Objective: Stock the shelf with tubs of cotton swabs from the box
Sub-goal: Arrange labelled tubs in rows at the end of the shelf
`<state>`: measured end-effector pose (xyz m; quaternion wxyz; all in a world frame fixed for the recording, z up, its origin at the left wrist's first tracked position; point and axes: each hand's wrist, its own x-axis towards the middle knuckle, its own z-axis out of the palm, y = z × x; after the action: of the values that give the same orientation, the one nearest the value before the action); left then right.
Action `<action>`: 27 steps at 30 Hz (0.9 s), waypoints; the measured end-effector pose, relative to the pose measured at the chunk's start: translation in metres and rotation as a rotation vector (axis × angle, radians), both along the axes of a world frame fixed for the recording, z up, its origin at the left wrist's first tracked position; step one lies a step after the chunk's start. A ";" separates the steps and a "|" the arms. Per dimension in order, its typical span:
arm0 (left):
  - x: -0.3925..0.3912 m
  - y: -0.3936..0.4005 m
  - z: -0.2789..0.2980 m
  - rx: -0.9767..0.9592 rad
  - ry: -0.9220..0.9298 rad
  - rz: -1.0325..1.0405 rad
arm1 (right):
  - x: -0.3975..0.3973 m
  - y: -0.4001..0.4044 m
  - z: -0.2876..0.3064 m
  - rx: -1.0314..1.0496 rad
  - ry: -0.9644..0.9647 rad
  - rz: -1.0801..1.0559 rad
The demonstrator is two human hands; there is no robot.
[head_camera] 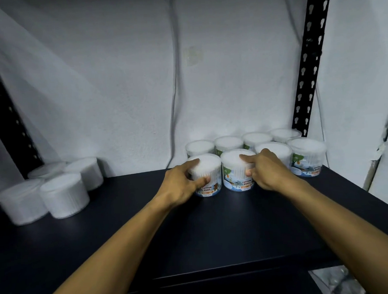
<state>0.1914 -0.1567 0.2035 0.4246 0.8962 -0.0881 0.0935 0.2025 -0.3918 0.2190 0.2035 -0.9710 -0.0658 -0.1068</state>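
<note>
Two rows of clear tubs of cotton swabs stand at the back right of the dark shelf (214, 230). My left hand (181, 185) grips the front-left tub (208, 168), thumb on its front and fingers on its lid. My right hand (265, 170) holds the tub beside it (234, 165), the index finger lying across its lid. Both tubs stand upright on the shelf, side by side. Further right in the front row is another tub (308, 155). The box is not in view.
A second group of several tubs (64, 194) sits at the shelf's left. Black perforated uprights (307, 64) stand at both back corners against a white wall. A cable (175, 92) hangs down the wall behind the tubs.
</note>
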 end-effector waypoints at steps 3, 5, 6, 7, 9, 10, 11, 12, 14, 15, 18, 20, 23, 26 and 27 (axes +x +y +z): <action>0.003 -0.002 0.001 -0.005 0.011 -0.007 | 0.001 0.000 0.002 -0.041 0.001 -0.014; 0.003 -0.003 0.002 -0.005 0.015 -0.007 | 0.000 0.002 0.004 -0.085 -0.002 -0.020; 0.004 -0.003 0.002 -0.003 0.012 -0.005 | -0.001 0.002 0.005 -0.108 -0.001 -0.026; 0.004 -0.004 0.002 0.001 0.008 -0.002 | -0.001 0.003 0.006 -0.131 0.000 -0.034; 0.004 -0.005 0.004 0.006 0.004 0.001 | -0.001 0.004 0.008 -0.178 0.004 -0.048; 0.004 -0.006 0.004 0.007 0.005 0.001 | -0.001 0.005 0.009 -0.202 0.008 -0.054; 0.004 -0.007 0.004 0.007 0.006 0.003 | 0.000 0.005 0.009 -0.225 0.010 -0.058; 0.005 -0.007 0.005 0.009 0.006 0.005 | -0.001 0.006 0.010 -0.246 0.010 -0.061; 0.005 -0.008 0.005 0.013 0.004 0.010 | -0.002 0.007 0.011 -0.278 0.003 -0.062; 0.005 -0.008 0.005 0.015 0.004 0.011 | -0.003 0.007 0.011 -0.290 -0.001 -0.059; 0.006 -0.009 0.005 0.021 0.006 0.014 | -0.002 0.007 0.010 -0.279 -0.003 -0.060; 0.007 -0.010 0.004 0.019 0.005 0.018 | 0.001 0.008 0.009 -0.267 0.002 -0.065; 0.007 -0.009 0.003 0.021 0.003 0.025 | 0.001 0.008 0.007 -0.267 0.004 -0.064; 0.007 -0.010 0.002 0.023 0.000 0.027 | 0.002 0.008 0.005 -0.268 -0.005 -0.064; 0.008 -0.010 0.002 0.021 -0.002 0.027 | 0.002 0.007 0.004 -0.263 -0.005 -0.065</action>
<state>0.1991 -0.1664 0.2055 0.4136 0.9017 -0.0775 0.0991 0.2049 -0.3845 0.2234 0.0707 -0.9907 -0.0483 -0.1061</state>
